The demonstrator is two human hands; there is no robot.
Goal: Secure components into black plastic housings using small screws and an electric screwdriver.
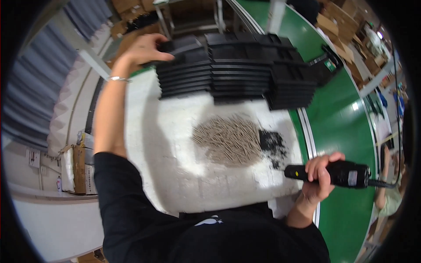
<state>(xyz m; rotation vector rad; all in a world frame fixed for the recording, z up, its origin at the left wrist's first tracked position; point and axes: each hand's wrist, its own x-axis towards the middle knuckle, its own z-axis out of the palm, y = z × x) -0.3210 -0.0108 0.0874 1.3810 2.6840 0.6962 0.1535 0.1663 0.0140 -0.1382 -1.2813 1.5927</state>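
Observation:
My left hand (147,49) is at the far left end of the stacked black plastic parts (239,72), its thumb and fingers around the corner of a top part (186,46). My right hand (321,173) is wrapped round a black corded electric screwdriver (346,174), held level with its tip pointing left. A heap of long grey-brown screws (230,140) lies on the white work surface (175,166). Beside the heap, toward my right hand, is a smaller scatter of tiny black pieces (272,144), perhaps screws.
A green conveyor belt (346,140) runs along the right side, with a black device (326,65) at its near edge. The screwdriver's cable (388,184) rises at the right. Cardboard boxes (335,19) stand at the back right. Another person's arm (382,193) shows at the far right.

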